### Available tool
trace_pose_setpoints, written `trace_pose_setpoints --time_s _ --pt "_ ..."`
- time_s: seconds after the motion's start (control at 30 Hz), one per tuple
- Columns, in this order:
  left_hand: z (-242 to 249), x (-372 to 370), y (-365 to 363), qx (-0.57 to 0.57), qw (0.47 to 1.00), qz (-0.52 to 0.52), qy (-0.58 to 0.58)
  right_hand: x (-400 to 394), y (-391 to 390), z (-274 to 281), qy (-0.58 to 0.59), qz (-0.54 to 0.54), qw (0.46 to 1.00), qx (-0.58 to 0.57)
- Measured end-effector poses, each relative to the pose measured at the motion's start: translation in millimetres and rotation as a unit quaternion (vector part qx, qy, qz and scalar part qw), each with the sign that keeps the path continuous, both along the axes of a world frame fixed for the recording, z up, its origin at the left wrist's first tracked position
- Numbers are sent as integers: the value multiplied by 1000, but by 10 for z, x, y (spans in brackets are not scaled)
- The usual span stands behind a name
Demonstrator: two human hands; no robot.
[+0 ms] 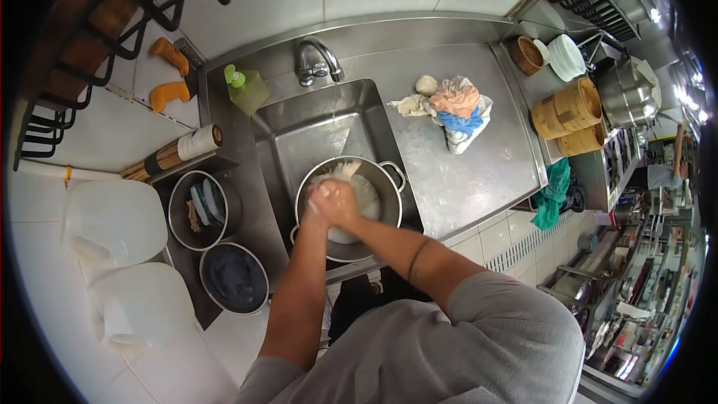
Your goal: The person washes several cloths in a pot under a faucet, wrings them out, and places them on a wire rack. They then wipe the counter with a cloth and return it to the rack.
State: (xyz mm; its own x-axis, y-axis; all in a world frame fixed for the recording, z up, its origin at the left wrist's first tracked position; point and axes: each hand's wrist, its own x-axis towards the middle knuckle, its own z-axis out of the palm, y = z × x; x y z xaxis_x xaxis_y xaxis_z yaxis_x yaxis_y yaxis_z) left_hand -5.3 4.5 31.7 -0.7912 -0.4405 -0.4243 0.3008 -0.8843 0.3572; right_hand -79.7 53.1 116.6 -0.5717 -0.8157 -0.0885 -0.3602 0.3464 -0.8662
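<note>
Left hand (317, 203): clenched round pale cloth (345, 169)
Right hand (340, 200): clenched too — pressed against left
Cloth end: juts beyond knuckles
Pot (390, 202): directly beneath

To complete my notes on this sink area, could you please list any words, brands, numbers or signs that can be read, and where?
None can be read.
Soap bottle, jugs: no readable lettering.
Background shelves: too small and blurred to tell.
</note>
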Motion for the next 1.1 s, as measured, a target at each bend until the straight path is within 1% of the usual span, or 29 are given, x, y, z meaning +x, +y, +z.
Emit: trace_pose_setpoints --time_s 0.03,0.07,0.1,0.17,0.2,0.23,0.3,0.33,0.37,0.43,0.47,0.53,0.57,0.6,0.63,0.67,0.7,0.73,0.77,0.8,0.83,0.87,0.9,0.93,0.97,1.0,1.03,1.07,1.1 --pt "121 -31 24 126 991 -38 -22 -160 9 -99 56 7 995 76" --pt "241 -212 28 56 981 12 -187 -359 -25 -271 93 38 979 177" --pt "142 -154 26 54 981 14 -188 -527 -50 -450 129 69 951 274" --pt "-160 30 64 4 963 81 -256 -671 38 -748 130 51 946 292" --pt "247 27 67 -24 935 36 -351 -694 61 -849 133 31 940 312" --pt "356 27 73 -24 934 41 -354 -655 90 -916 132 36 941 310" --pt "475 38 63 -69 868 -36 -490 -510 213 -1027 214 130 888 385" --pt "577 55 59 -71 872 -42 -483 -497 241 -1186 158 201 855 452" --pt "526 88 48 -71 871 -42 -484 -494 262 -1339 158 202 855 451" --pt "411 192 54 -139 890 -102 -422 -454 326 -1526 56 427 760 486" --pt "391 211 77 -140 890 -102 -421 -414 343 -1526 57 426 760 486" --pt "443 221 134 -274 862 -162 -395 -307 333 -1225 38 317 856 408" --pt "393 220 144 -277 863 -159 -392 -320 344 -903 43 316 857 406" --pt "277 218 158 -391 800 -171 -422 -364 400 -456 96 299 914 256" --pt "236 224 180 -496 723 -181 -447 -407 478 -117 144 276 945 99" --pt "352 237 208 -616 619 -185 -451 -461 557 78 146 278 944 98" --pt "517 228 200 -616 619 -182 -451 -536 631 242 -39 214 974 57" --pt "703 190 171 -597 636 -225 -434 -610 696 374 -222 141 965 12" --pt "857 160 173 -577 651 -268 -415 -669 751 472 -312 81 946 -18" --pt "971 140 218 -580 650 -266 -413 -665 774 677 -406 10 909 -89" --pt "1078 98 244 -555 702 -168 -414 -680 779 861 -492 -60 854 -161" --pt "1155 60 252 -524 744 -69 -409 -713 772 873 -488 -59 855 -168" --pt "973 40 234 -478 789 -30 -385 -734 761 819 -459 -173 854 -174" --pt "1117 -2 260 -422 848 9 -320 -752 745 761 -426 -286 839 -179" --pt "1259 -41 312 -360 897 46 -253 -736 734 694 -425 -289 837 -188" --pt "1424 -74 350 -367 895 42 -249 -683 712 605 -398 -289 857 -156" --pt "1588 -101 382 -345 921 46 -174 -622 667 522 -370 -287 875 -123" --pt "1733 -135 414 -320 941 49 -99 -558 599 440 -452 -261 835 -175" --pt "1849 -170 456 -327 939 46 -97 -522 510 219 -487 -235 807 -235"
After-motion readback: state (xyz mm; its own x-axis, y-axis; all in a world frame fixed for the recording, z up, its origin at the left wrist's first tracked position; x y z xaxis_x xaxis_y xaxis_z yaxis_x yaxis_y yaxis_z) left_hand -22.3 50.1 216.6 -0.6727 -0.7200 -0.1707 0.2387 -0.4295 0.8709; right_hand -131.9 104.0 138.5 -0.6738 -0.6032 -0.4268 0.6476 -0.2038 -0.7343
